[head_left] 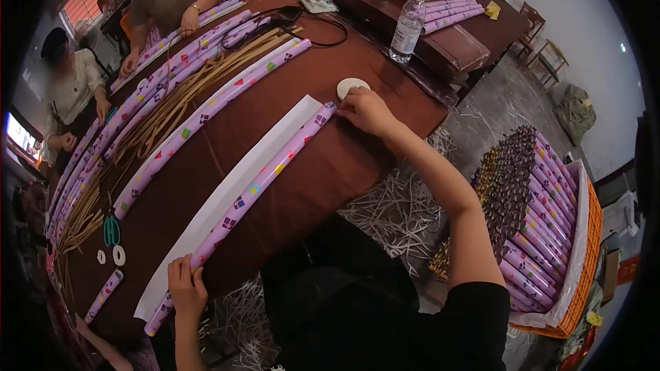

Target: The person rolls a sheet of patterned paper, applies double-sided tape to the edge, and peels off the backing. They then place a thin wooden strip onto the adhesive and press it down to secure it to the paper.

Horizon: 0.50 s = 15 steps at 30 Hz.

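Note:
A long pink-purple roll of wrapping paper (256, 187) with coloured shapes lies slantwise on the brown table in front of me. Along its far side a strip of the paper's white underside (230, 203) lies unrolled. My left hand (187, 285) is closed over the roll near its lower end, fingers on top and thumb at the side. At the upper end my right hand (366, 111) has its fingers bent together, next to the roll's tip and partly over a white tape roll (353, 88). Whatever those fingertips pinch is hidden.
Finished rolls (206, 124) and brown strips (161, 113) lie on the left. Green scissors (112, 231) and a white ring (119, 255) are nearby. A water bottle (408, 27) stands behind. An orange basket (583, 268) holds many rolls at right. Other people work across the table.

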{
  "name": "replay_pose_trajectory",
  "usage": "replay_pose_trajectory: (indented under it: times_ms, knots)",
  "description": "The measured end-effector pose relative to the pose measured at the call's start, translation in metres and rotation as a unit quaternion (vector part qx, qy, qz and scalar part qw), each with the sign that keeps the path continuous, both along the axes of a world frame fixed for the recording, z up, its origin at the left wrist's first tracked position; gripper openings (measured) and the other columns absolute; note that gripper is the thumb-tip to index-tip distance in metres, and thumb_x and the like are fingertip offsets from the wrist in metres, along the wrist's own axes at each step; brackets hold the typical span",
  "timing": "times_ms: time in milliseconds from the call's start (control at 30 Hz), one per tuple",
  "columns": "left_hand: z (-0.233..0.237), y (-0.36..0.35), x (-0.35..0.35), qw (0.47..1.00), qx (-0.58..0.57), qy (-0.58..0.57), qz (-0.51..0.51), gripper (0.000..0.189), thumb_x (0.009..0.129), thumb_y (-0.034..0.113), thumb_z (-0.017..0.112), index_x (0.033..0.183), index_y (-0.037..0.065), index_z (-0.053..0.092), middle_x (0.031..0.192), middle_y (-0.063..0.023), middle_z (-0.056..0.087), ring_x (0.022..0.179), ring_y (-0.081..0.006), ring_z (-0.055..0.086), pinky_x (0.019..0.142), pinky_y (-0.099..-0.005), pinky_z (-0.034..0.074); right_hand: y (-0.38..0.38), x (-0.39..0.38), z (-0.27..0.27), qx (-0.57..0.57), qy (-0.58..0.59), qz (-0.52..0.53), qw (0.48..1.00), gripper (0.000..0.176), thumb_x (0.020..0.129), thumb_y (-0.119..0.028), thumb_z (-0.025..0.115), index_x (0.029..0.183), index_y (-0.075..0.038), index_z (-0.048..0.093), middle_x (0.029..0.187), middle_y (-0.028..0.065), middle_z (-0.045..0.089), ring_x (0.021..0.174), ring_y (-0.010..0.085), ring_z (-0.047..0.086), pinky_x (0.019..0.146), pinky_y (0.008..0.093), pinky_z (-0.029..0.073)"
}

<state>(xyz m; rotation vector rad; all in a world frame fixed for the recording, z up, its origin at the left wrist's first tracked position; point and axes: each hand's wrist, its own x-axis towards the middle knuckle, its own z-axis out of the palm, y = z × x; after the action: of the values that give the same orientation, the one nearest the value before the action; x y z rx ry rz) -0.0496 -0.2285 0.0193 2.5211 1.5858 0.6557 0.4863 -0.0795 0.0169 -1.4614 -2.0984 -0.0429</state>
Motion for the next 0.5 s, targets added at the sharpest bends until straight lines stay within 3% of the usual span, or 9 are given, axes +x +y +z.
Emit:
replay_pose_trajectory:
  times_ms: [133, 267, 333, 367, 433, 467, 500]
  knots:
    - [0.002, 0.000, 0.000, 1.000, -0.006, 0.012, 0.004, 0.036, 0.083, -0.001, 0.063, 0.118, -0.004, 0.056, 0.107, -0.0213, 0.056, 0.098, -0.0396, 0.054, 0.085, -0.0451, 0.046, -0.006, -0.003, -0.005, -0.024, 0.075, 0.017, 0.997, 0.013, 0.081, -0.014, 0.071, 0.084, -0.004, 0.064, 0.087, 0.0131, 0.065, 0.087, 0.0326, 0.062, 0.073, 0.0417, 0.051]
    - [0.002, 0.001, 0.002, 1.000, -0.014, 0.010, 0.011, 0.035, 0.083, -0.001, 0.062, 0.118, -0.005, 0.056, 0.107, -0.0211, 0.056, 0.098, -0.0395, 0.054, 0.085, -0.0450, 0.046, -0.011, 0.008, -0.002, 0.010, 0.053, 0.071, 0.996, 0.015, 0.082, -0.015, 0.072, 0.081, -0.003, 0.062, 0.082, 0.0131, 0.064, 0.083, 0.0325, 0.062, 0.069, 0.0401, 0.051]
    - [0.002, 0.002, 0.001, 1.000, -0.010, 0.005, 0.016, 0.035, 0.083, -0.001, 0.062, 0.118, -0.005, 0.056, 0.107, -0.0212, 0.056, 0.098, -0.0394, 0.054, 0.085, -0.0449, 0.046, -0.014, 0.014, 0.001, -0.096, 0.119, 0.041, 0.987, 0.015, 0.083, -0.015, 0.071, 0.092, -0.005, 0.064, 0.094, 0.0107, 0.066, 0.095, 0.0308, 0.061, 0.081, 0.0425, 0.049]
    - [0.002, 0.000, 0.000, 1.000, -0.011, 0.008, 0.014, 0.035, 0.083, -0.002, 0.062, 0.118, -0.005, 0.056, 0.107, -0.0214, 0.056, 0.099, -0.0395, 0.054, 0.086, -0.0449, 0.046, -0.012, 0.014, 0.002, -0.094, 0.118, 0.041, 0.988, 0.015, 0.083, -0.015, 0.071, 0.092, -0.005, 0.064, 0.094, 0.0107, 0.066, 0.095, 0.0308, 0.061, 0.081, 0.0425, 0.049]
    - [0.001, -0.002, 0.000, 1.000, -0.011, 0.010, 0.010, 0.035, 0.083, -0.002, 0.062, 0.118, -0.005, 0.056, 0.107, -0.0215, 0.056, 0.099, -0.0397, 0.054, 0.086, -0.0448, 0.046, -0.009, 0.013, 0.006, 0.058, 0.122, -0.025, 0.991, 0.027, 0.083, -0.015, 0.072, 0.108, -0.012, 0.065, 0.114, 0.0073, 0.065, 0.114, 0.0290, 0.055, 0.097, 0.0463, 0.040]
    - [0.000, -0.003, -0.002, 1.000, -0.013, 0.007, 0.010, 0.036, 0.083, -0.002, 0.062, 0.118, -0.005, 0.056, 0.107, -0.0216, 0.056, 0.099, -0.0398, 0.054, 0.086, -0.0448, 0.046, 0.001, 0.023, 0.000, 0.013, 0.111, -0.004, 0.994, 0.042, 0.083, -0.015, 0.071, 0.124, -0.019, 0.061, 0.131, 0.0040, 0.059, 0.129, 0.0280, 0.045, 0.106, 0.0484, 0.030]
    - [0.000, -0.005, -0.005, 1.000, -0.015, 0.005, 0.010, 0.036, 0.083, -0.002, 0.062, 0.119, -0.005, 0.056, 0.108, -0.0217, 0.056, 0.098, -0.0399, 0.054, 0.086, -0.0448, 0.046, 0.009, 0.029, -0.005, 0.015, 0.112, -0.006, 0.994, 0.042, 0.083, -0.015, 0.071, 0.124, -0.019, 0.061, 0.131, 0.0040, 0.059, 0.129, 0.0280, 0.045, 0.106, 0.0484, 0.030]
